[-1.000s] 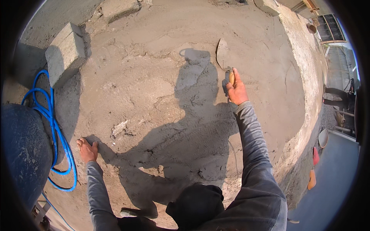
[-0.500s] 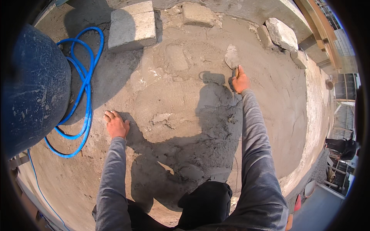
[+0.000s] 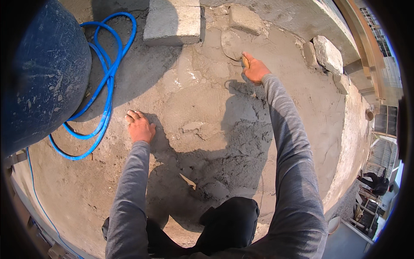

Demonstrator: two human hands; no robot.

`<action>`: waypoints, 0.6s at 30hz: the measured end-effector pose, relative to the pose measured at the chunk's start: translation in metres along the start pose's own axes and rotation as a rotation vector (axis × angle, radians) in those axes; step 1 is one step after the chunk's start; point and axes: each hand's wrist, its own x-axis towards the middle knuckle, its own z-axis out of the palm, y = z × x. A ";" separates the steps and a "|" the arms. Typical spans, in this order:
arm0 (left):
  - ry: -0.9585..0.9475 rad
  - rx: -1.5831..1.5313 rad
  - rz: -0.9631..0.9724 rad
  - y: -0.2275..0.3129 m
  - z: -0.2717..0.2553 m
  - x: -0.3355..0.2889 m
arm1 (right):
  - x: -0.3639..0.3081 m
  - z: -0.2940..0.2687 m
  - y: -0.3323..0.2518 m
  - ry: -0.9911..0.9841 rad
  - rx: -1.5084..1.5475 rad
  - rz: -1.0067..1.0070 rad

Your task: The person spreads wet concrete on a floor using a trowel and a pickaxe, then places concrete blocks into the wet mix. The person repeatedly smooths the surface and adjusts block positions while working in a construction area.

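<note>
Trowel [image 3: 233,43] moved nearer grey block [image 3: 172,21]; right hand [image 3: 255,69] grips handle, blade seemingly mortar-coated; left hand [image 3: 140,127] flat, open.

Hose [image 3: 103,86] lies left of block [image 3: 172,21], beside drum [image 3: 39,73].

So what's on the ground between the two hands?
In the head view, only wet grey cement lies between the left hand and the right hand, which holds a trowel.

Blue hose [image 3: 105,82], concrete block [image 3: 172,22], stones [image 3: 327,52]
</note>
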 end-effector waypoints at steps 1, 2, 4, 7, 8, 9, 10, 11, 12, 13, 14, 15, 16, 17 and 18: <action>0.001 0.006 -0.008 -0.002 0.000 0.000 | -0.011 0.002 -0.016 -0.119 0.151 0.014; -0.003 0.009 -0.024 0.000 0.000 0.001 | -0.019 0.022 -0.023 -0.122 0.214 -0.067; -0.002 -0.001 -0.005 0.011 0.000 0.004 | -0.018 0.074 -0.009 0.053 0.224 -0.245; -0.013 0.048 -0.044 0.008 0.004 0.006 | -0.018 0.107 -0.025 0.164 0.130 -0.263; -0.021 0.047 -0.051 0.006 0.006 0.005 | -0.026 0.112 -0.036 0.131 0.111 -0.205; -0.022 0.043 -0.069 0.007 0.005 0.007 | -0.032 0.114 -0.043 0.097 0.115 -0.223; -0.024 0.039 -0.077 0.007 0.003 0.009 | -0.041 0.117 -0.047 0.064 0.120 -0.230; -0.033 0.040 -0.087 0.007 -0.001 0.010 | -0.047 0.119 -0.054 0.031 0.126 -0.239; -0.047 0.034 -0.096 0.011 -0.003 0.009 | -0.053 0.118 -0.069 0.016 0.102 -0.265; -0.063 0.035 -0.106 0.011 -0.003 0.007 | -0.057 0.123 -0.089 -0.004 0.085 -0.292; -0.043 0.017 -0.088 0.015 -0.006 0.010 | -0.050 0.125 -0.105 0.023 0.066 -0.315; -0.029 0.001 -0.072 0.016 -0.004 0.010 | -0.040 0.124 -0.114 0.044 0.047 -0.339; -0.022 -0.011 -0.062 0.012 0.000 0.010 | -0.036 0.118 -0.118 0.044 -0.081 -0.389; -0.006 -0.023 -0.044 0.008 0.004 0.011 | -0.032 0.110 -0.122 0.045 -0.210 -0.439; 0.002 -0.039 -0.030 0.004 0.007 0.008 | -0.026 0.105 -0.125 0.037 -0.344 -0.488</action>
